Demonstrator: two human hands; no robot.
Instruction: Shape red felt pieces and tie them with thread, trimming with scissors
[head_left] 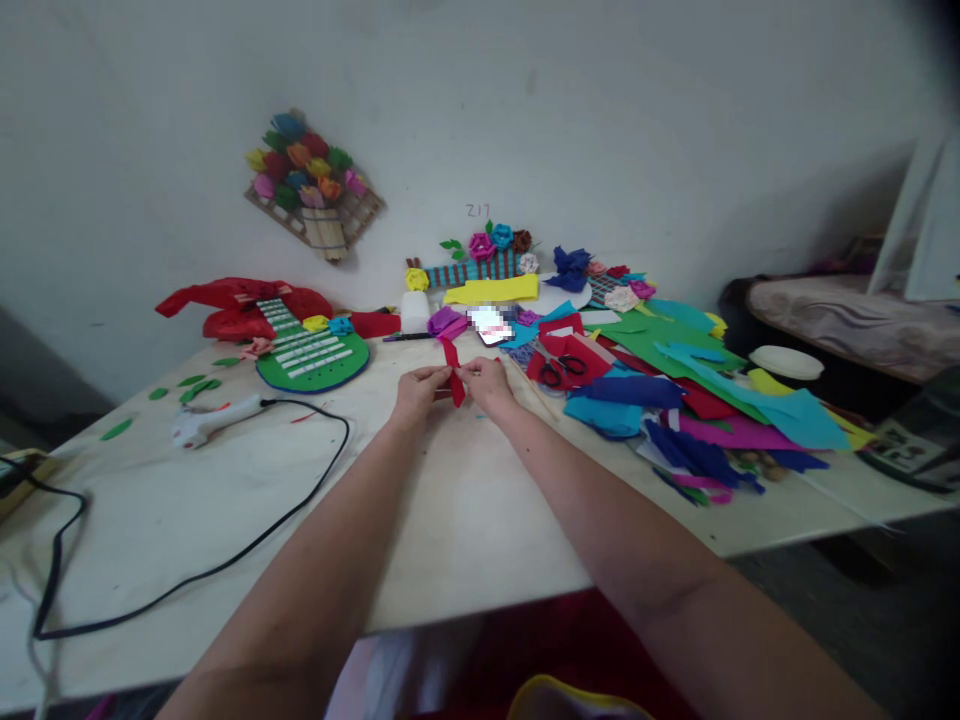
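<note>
**Two bare hands pinch a red strip at a crowded craft surface**

Through the head camera I see the left hand (421, 393) and the right hand (486, 385) close together, fingertips narrowed on a narrow red strip (454, 365). The strip is above the middle of the pale surface (480, 540), its ends showing above and below the fingers.

Just beyond the hands are a folded magenta piece (448, 322), a dark pen (405, 337) and a blurred-out, phone-like object (491, 325); behind them is a folded yellow sheet (491, 291). These crowd the far side.

To the right, black-handled scissors (562, 372) lie on red material, beside a wide heap of colored sheets and scraps (675, 345) that blocks most of that side.

To the left lies a white glue gun (217, 420); its black cord (262, 538) loops across the near left. Behind it stand green leaf cutouts (116, 430) and a green guitar-shaped craft (319, 372). A flower hanging (315, 180) decorates the wall.
</note>
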